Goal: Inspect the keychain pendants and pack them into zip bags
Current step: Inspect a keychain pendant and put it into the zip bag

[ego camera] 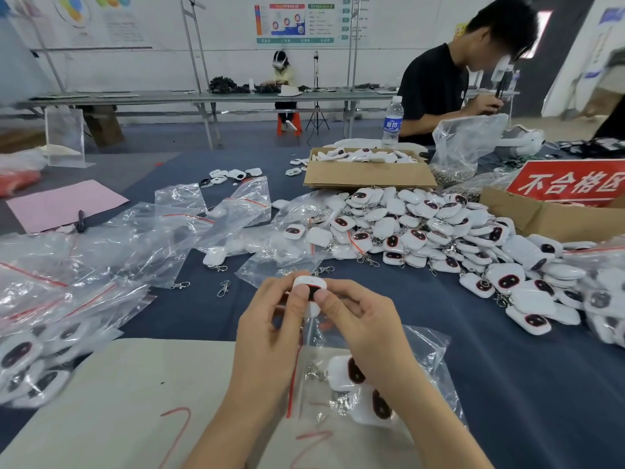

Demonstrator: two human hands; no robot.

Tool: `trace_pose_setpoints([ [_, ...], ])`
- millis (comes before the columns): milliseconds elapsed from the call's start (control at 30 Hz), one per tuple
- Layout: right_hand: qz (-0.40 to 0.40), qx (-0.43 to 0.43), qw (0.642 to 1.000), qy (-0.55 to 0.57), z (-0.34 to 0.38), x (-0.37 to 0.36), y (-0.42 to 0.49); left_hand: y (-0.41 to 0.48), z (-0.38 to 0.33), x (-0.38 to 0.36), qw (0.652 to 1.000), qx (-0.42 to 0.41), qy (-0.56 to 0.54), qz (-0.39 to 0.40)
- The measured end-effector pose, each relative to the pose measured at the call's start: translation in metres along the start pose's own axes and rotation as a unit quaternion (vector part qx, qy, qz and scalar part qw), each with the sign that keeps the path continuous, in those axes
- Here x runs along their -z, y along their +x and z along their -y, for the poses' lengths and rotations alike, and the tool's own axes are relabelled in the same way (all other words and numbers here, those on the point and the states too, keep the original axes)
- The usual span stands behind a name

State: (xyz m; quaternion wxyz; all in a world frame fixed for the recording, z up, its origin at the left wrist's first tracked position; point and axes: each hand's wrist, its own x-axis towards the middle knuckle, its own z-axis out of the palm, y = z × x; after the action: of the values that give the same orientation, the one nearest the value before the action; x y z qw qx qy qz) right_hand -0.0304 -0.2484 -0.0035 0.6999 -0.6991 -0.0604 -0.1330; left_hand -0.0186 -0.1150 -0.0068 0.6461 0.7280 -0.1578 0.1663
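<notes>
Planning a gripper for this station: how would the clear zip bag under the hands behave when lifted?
The crinkled clear plastic zip bag looks thin, so probably floppy. The white pendants with dark red faces inside it would likely slide and bunch low. Its glossy film may be slippery.

Red sign [571,182], right of frame, rising from a cardboard box [541,214], reads "不合格区" in white chars. Bottle [393,121], upper centre-right: blue label, chars too small to read. Wall posters [297,20], top: print illegible. Red scrawls on beige sheet [118,384], bottom: unclear.
</notes>
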Motion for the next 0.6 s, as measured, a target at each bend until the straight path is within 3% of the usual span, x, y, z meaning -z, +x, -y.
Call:
trace_pose_setpoints([
  [600,-0.006,0.005,1.0,0.0,0.0019,-0.0025,-0.0014,0.0004,-0.0003,-0.0009,1.0,0.006,-0.03,0.008],
])
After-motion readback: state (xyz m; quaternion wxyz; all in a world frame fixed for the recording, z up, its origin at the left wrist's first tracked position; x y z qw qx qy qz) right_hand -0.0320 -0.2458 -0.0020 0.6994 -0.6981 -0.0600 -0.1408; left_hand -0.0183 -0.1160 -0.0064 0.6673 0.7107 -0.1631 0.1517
